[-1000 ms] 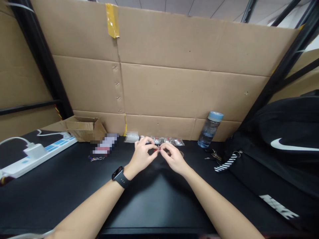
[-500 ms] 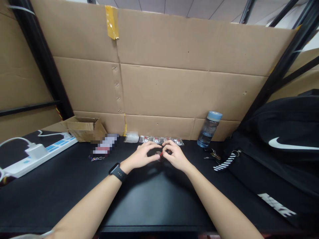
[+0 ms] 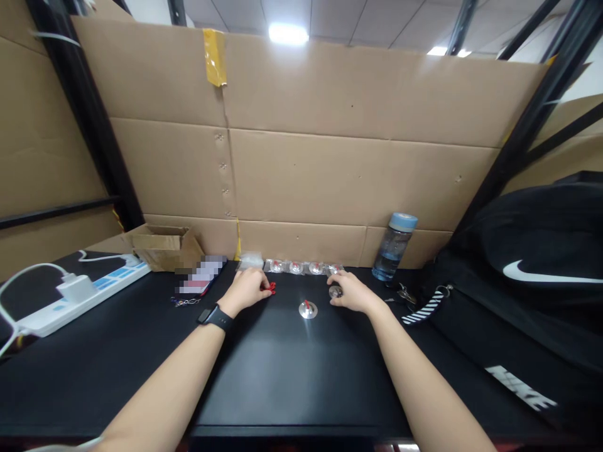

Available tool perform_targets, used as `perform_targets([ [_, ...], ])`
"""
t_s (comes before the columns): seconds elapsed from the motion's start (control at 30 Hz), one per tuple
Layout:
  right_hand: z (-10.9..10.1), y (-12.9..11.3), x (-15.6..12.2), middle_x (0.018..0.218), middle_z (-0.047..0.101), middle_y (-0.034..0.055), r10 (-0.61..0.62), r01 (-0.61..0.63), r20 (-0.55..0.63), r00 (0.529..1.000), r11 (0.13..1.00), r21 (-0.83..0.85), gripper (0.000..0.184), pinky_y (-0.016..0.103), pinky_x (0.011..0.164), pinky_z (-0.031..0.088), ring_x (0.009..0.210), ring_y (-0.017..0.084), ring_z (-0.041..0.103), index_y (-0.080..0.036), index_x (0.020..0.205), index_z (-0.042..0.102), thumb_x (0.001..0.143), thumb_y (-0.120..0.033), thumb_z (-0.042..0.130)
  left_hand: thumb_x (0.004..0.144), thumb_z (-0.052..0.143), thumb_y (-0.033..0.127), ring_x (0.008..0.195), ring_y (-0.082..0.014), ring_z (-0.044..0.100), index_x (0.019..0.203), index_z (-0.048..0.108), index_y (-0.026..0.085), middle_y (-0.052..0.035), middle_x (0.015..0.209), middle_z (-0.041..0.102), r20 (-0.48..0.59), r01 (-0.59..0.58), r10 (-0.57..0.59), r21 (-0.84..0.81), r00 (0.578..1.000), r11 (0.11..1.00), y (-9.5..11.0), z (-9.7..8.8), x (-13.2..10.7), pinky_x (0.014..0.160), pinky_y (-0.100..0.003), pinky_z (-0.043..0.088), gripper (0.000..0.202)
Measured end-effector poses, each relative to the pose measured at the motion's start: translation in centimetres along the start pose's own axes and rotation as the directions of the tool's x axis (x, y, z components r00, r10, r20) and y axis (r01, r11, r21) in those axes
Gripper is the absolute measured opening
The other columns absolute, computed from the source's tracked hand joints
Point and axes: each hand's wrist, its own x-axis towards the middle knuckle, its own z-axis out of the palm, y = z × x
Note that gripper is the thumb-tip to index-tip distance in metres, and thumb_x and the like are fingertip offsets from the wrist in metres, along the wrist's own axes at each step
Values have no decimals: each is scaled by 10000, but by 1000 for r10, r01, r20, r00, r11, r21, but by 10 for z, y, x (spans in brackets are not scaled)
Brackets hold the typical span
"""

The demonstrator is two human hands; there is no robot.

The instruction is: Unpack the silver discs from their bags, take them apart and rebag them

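A clear suction cup with a red hook (image 3: 308, 309) lies on the black tabletop between my hands. To its left, my left hand (image 3: 249, 291) has its thumb and forefinger pinched at some small red plastic hooks (image 3: 271, 289). How many of them it grips is hidden. On the other side, my right hand (image 3: 354, 292) curls its fingers round the edge of a clear suction cup (image 3: 335, 292) low over the table. Behind, a row of suction cups with red hooks in clear wrappers (image 3: 296, 267) lies along the cardboard wall.
A clear plastic packet (image 3: 251, 259) lies left of the row. Further left are a phone (image 3: 205, 275), a small cardboard box (image 3: 162, 248) and a white power strip (image 3: 94, 295). At right stand a water bottle (image 3: 394, 248), keys with a striped strap (image 3: 424, 309) and a black backpack (image 3: 527, 314).
My hands were together over the middle of the table and have moved apart, left and right. The suction cup with the red hook now lies uncovered between them. The view has tilted up slightly.
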Motion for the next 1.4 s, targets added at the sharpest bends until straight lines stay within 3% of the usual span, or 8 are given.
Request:
perform_targets([
  [0.17,1,19,2,994,701,53,41,-43,54,998,998,43,287,274,793,467,914,209,648,-215,988,700,707,-198,752,737,761,342,961,-239,662,797,769,286,-6,968,746,9,-18,18,-69,1000,997,2,1,2,825,-315,433,83],
  [0.37,0,17,2,1038,655,54,17,-19,64,998,999,38,296,324,854,445,972,216,619,-228,1006,675,724,-176,745,729,775,348,816,-211,696,747,768,255,0,822,767,-29,-7,-1,-268,1000,963,10,-5,2,820,-308,467,95],
  [0.5,-3,-7,-2,1164,586,66,-52,56,-88,995,997,48,359,431,933,407,1141,262,543,-274,1121,621,787,-163,698,783,735,390,728,-192,697,768,786,246,-3,798,775,-64,-31,3,-452,998,891,24,-10,0,734,-285,497,154],
  [0.63,1,-48,-4,1186,575,69,-242,328,-297,924,900,286,358,341,860,464,1083,211,571,-265,1192,581,850,-200,664,858,663,422,733,-186,690,905,795,258,-9,886,781,-126,-123,65,-535,990,836,44,-12,-5,721,-284,503,215],
  [0.8,17,-84,-6,1146,607,59,-208,406,-426,880,795,450,375,319,802,508,1037,206,603,-255,1152,580,810,-231,733,916,593,351,853,-190,677,911,753,231,-26,959,762,-233,-233,124,-536,965,811,63,-12,-9,820,-297,491,200],
  [1.07,26,-92,-9,1129,646,59,-182,414,-452,873,765,492,366,335,808,544,1026,209,629,-245,1115,616,781,-254,768,908,584,260,939,-194,652,885,700,229,-29,983,718,-275,-256,132,-485,952,836,71,-8,-14,878,-325,473,122],
  [1.23,29,-94,-7,1093,668,62,-104,359,-428,898,734,576,416,325,780,563,1004,210,664,-238,1119,600,758,-314,791,901,591,248,972,-189,629,895,702,228,-36,1054,669,-302,-244,106,-468,947,849,71,-7,-14,908,-352,451,113],
  [1.4,32,-91,-4,897,703,35,13,257,-345,939,642,723,379,289,661,560,785,190,709,-204,910,593,710,-430,822,883,625,254,1032,-204,600,845,710,235,-28,1041,641,-323,-238,101,-416,941,878,77,-12,-16,928,-370,397,95],
])
